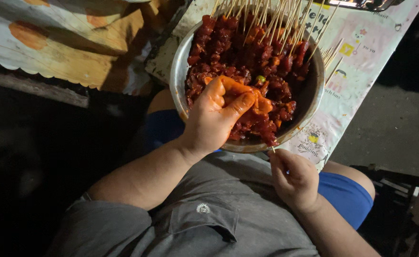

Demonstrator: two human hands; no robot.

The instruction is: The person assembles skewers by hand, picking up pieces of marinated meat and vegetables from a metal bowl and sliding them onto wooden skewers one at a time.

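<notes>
Left hand [216, 116], inside the metal bowl [178, 71], has its fingers clenched on a marinated meat piece [247, 97]. Right hand [293, 176], just below the bowl's rim, pinches a thin skewer [273, 149]. Slippery marinade could let the meat slide, so the point might prick a finger.

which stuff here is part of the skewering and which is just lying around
In use: left hand, marinated meat pieces, metal bowl, bamboo skewers, right hand pinching a thin skewer.

Lying about: patterned table cover, floral cloth.
</notes>
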